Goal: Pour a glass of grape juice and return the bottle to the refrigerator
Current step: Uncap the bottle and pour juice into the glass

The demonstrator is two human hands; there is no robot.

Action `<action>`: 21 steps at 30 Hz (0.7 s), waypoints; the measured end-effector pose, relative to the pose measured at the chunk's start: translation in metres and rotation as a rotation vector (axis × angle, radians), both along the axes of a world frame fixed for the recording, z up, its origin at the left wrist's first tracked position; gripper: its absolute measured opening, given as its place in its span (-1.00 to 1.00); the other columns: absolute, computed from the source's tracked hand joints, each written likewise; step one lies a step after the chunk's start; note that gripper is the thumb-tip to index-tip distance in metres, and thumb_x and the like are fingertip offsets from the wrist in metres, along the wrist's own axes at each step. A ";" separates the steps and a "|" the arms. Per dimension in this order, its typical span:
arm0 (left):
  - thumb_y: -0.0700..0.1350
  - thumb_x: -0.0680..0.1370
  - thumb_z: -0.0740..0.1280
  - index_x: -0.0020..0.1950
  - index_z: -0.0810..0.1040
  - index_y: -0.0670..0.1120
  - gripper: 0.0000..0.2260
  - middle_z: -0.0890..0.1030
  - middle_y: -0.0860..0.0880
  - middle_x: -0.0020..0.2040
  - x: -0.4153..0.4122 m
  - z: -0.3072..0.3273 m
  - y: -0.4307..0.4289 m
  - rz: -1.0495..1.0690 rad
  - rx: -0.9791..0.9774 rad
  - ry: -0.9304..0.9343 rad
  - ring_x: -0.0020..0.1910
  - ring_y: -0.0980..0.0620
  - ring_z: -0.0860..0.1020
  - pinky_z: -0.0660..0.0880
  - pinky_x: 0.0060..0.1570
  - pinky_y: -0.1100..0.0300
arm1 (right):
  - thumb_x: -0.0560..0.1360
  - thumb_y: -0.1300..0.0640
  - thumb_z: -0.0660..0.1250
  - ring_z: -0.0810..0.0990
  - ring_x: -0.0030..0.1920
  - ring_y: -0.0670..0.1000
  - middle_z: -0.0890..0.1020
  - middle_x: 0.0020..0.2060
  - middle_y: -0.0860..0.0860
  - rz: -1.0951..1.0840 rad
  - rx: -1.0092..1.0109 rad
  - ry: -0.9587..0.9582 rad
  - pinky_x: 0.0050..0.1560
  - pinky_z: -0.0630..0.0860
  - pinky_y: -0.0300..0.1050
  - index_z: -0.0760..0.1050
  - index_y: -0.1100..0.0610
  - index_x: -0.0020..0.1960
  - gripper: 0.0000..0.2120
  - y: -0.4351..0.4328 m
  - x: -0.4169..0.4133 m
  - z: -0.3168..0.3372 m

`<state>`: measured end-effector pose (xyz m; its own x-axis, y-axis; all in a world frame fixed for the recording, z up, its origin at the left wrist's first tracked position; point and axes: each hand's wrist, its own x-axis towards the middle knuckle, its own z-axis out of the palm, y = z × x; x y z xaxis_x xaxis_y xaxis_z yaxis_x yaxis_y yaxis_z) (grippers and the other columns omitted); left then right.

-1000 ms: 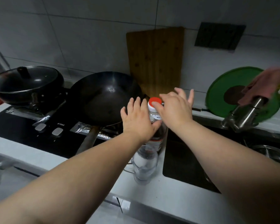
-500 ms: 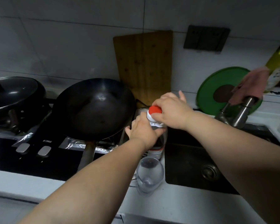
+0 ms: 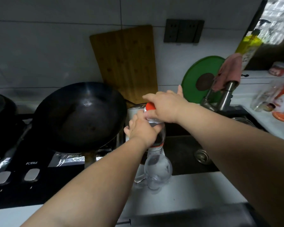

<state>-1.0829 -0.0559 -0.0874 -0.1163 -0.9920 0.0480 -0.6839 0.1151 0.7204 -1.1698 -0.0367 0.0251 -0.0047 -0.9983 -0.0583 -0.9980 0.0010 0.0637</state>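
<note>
A clear plastic juice bottle (image 3: pixel 160 141) with a white label and dark liquid stands upright on the counter between the stove and the sink. My left hand (image 3: pixel 142 130) grips its neck and shoulder. My right hand (image 3: pixel 165 106) curls over the red cap (image 3: pixel 149 106) from above, thumb and fingers around it. A clear glass mug (image 3: pixel 157 172) stands on the white counter just in front of the bottle, partly hidden by my left forearm.
A black wok (image 3: pixel 79 115) sits on the stove (image 3: pixel 31 174) to the left, a wooden board (image 3: pixel 125 63) leans on the wall behind. The dark sink (image 3: pixel 187 154), a faucet (image 3: pixel 223 97) with a pink cloth and a green lid (image 3: pixel 198 76) lie right.
My left hand closed around the bottle's neck and my right hand dropped over the red cap and gripped it. The view shifted left and down, bringing the right counter into sight.
</note>
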 end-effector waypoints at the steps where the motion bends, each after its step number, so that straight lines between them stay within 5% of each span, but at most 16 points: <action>1: 0.27 0.37 0.39 0.31 0.30 0.07 -0.39 0.44 0.01 0.26 0.000 0.000 0.000 -0.004 0.002 -0.007 0.31 -0.09 0.37 0.19 0.31 -0.10 | 0.51 -0.38 0.10 0.37 0.35 0.23 0.51 0.26 0.08 -0.032 0.001 0.048 0.40 -0.14 0.45 0.32 -0.08 0.41 -0.41 0.001 0.001 0.000; 6: 0.24 0.37 0.41 0.32 0.28 0.09 -0.38 0.44 0.01 0.29 0.001 0.000 0.002 -0.006 -0.002 0.009 0.34 -0.07 0.35 0.17 0.37 -0.11 | 0.52 -0.37 0.08 0.41 0.29 0.18 0.58 0.09 0.06 -0.173 0.045 0.150 0.43 -0.15 0.44 0.51 0.05 0.09 -0.47 -0.007 0.011 0.000; 11: 0.29 0.34 0.41 0.32 0.29 0.09 -0.35 0.45 0.02 0.27 0.001 0.000 0.001 0.009 -0.018 0.027 0.33 -0.08 0.37 0.17 0.38 -0.13 | 0.55 -0.07 0.30 0.33 0.33 0.17 0.54 0.15 0.02 0.012 0.013 0.053 0.39 -0.22 0.45 0.45 -0.09 0.23 -0.73 -0.009 0.002 0.007; 17: 0.25 0.37 0.43 0.38 0.26 0.07 -0.33 0.40 0.01 0.32 0.003 0.000 0.002 -0.013 -0.018 0.014 0.37 -0.07 0.31 0.12 0.37 -0.07 | 0.44 0.10 0.44 0.35 0.41 0.07 0.57 0.20 -0.05 0.068 -0.390 -0.338 0.45 -0.20 0.34 0.47 -0.11 0.24 -0.60 0.013 -0.031 -0.007; 21: 0.23 0.38 0.45 0.35 0.29 0.06 -0.35 0.42 0.02 0.28 0.002 0.002 0.003 0.000 -0.035 0.015 0.35 -0.06 0.34 0.13 0.37 -0.06 | 0.31 0.23 0.49 0.46 0.04 -0.12 0.58 -0.10 -0.11 -0.192 -0.712 -0.681 0.36 0.23 0.40 0.50 0.03 0.03 -0.67 0.058 -0.065 -0.072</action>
<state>-1.0807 -0.0525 -0.0849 -0.1154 -0.9897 0.0844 -0.6731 0.1404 0.7261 -1.2350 0.0214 -0.0468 -0.3575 -0.7874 0.5022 -0.8007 -0.0183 -0.5988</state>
